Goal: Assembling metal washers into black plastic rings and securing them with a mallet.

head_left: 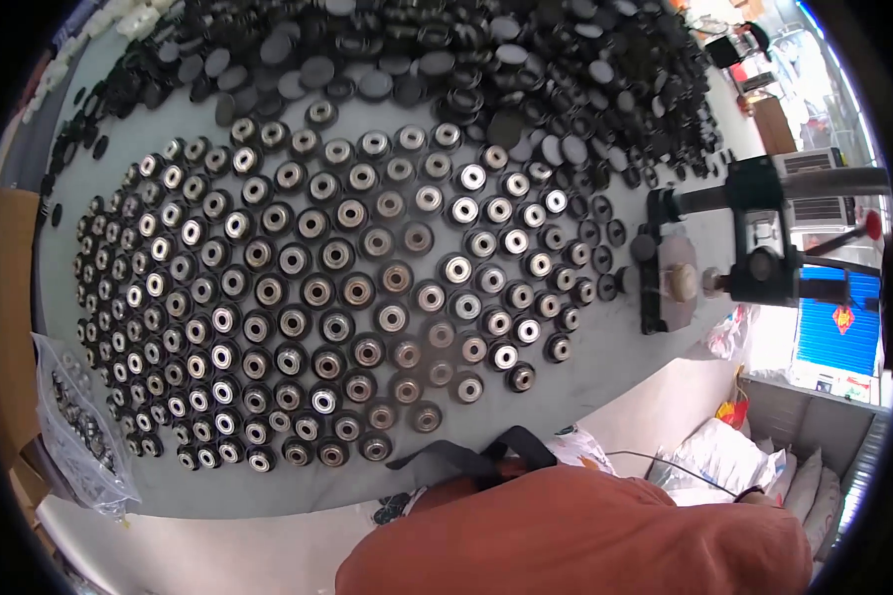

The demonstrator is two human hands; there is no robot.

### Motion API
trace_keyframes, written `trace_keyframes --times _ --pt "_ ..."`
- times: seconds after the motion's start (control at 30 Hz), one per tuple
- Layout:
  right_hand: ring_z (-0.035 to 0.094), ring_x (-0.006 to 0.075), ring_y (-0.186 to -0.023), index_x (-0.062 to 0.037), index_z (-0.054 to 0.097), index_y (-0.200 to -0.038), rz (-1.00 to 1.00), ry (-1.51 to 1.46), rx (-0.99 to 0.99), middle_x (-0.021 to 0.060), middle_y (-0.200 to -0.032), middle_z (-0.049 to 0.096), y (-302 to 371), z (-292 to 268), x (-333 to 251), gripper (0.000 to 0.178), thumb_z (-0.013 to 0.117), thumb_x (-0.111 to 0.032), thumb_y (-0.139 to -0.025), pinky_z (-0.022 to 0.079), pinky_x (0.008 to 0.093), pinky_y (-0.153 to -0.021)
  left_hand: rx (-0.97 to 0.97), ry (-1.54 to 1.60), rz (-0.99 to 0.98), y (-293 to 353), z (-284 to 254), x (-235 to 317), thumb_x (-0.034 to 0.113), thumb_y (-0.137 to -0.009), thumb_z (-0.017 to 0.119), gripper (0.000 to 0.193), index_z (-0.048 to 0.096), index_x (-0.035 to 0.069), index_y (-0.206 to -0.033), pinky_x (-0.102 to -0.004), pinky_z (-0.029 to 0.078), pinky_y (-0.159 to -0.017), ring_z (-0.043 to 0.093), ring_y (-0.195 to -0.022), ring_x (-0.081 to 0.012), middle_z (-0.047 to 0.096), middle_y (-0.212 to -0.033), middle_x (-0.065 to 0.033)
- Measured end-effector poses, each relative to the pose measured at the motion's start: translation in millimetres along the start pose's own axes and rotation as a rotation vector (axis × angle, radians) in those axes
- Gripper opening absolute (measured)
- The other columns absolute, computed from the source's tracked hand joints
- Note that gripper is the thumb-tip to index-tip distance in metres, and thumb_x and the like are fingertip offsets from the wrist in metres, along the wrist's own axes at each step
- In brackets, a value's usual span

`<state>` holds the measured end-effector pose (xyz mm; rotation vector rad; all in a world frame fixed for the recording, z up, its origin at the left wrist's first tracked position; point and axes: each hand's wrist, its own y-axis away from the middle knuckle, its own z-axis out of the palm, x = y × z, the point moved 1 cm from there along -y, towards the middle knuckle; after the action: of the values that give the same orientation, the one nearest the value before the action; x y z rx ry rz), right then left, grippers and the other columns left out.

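An orange-red sleeve and shirt (566, 526) fill the lower edge of the head view. Past the sleeve's right end, a small piece of my right hand or wrist (759, 497) shows beside a dark band. Its fingers are hidden, so what it holds cannot be made out. My left hand does not show. In front of me, rows of black round parts with silver metal bearing-like centres (293, 260) stand on a pale table (566, 387). A black strap (471, 459) lies at the table's near edge, close to the shirt.
A heap of black round caps (446, 64) covers the far side. A dark green hand press (759, 233) with a red-knobbed lever stands at the right. Plastic bag with small metal parts (84, 426) lies at the left. White sacks (719, 456) sit low on the right.
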<state>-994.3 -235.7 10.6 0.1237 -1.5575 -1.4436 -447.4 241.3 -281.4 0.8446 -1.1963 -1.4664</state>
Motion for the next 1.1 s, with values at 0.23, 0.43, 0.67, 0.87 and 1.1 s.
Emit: trace_keyframes --times 0.23,0.43,0.67,0.87,1.1 --pt "0.061 0.0247 -0.102 -0.0130 0.069 -0.100 0.056 -0.019 0.133 0.0106 -0.104 0.065 -53.7 -37.9 2.9 0.032 0.063 -0.033 -0.076 0.049 0.0390 -0.081 0.214 -0.195 0.168 -2.3 -51.6 52.7 0.044 -0.089 0.046 0.046 0.065 0.004 -0.100 -0.0405 0.047 -0.072 0.060 -0.081 -0.0319 0.064 -0.087 -0.0156" --pt "0.060 0.0238 -0.104 -0.0137 0.069 -0.101 0.044 -0.051 0.158 0.0100 -0.106 0.065 -122.1 -22.8 -14.4 0.032 0.063 -0.033 -0.075 0.049 0.0387 -0.082 0.363 -0.413 0.212 19.0 -72.0 75.2 0.044 -0.089 0.046 0.046 0.066 0.003 -0.100 -0.0408 0.047 -0.072 0.060 -0.082 -0.0334 0.065 -0.087 -0.0167" --pt "0.063 0.0268 -0.093 -0.0110 0.070 -0.088 -0.227 -0.168 0.438 0.0118 -0.095 0.067 -127.1 -91.9 -85.4 0.024 0.063 -0.023 -0.068 0.051 0.0393 -0.077 0.503 -0.689 0.191 107.6 -74.7 108.1 0.044 -0.089 0.047 0.047 0.066 0.003 -0.101 -0.0411 0.046 -0.072 0.060 -0.083 -0.0350 0.065 -0.087 -0.0180" --pt "0.062 0.0323 -0.077 -0.0092 0.065 -0.086 -0.582 -0.600 1.056 0.0136 -0.081 0.064 0.5 -186.0 -152.9 0.021 0.057 -0.029 -0.081 0.050 0.0421 -0.068 0.722 -0.750 0.586 221.4 -75.5 196.8 0.032 -0.085 0.050 0.037 0.067 -0.001 -0.083 -0.0422 0.047 -0.065 0.061 -0.075 -0.0395 0.063 -0.075 -0.0222" --pt "0.058 0.0295 -0.058 -0.0056 0.062 -0.070 -1.046 -0.858 1.530 0.0124 -0.066 0.061 84.1 -215.1 -136.6 0.014 0.065 -0.018 -0.077 0.046 0.0381 -0.052 0.617 -0.088 0.825 353.9 -78.8 258.2 0.007 -0.076 0.062 0.018 0.067 -0.003 -0.091 -0.0298 0.051 -0.070 0.063 -0.078 -0.0160 0.066 -0.088 -0.0118"
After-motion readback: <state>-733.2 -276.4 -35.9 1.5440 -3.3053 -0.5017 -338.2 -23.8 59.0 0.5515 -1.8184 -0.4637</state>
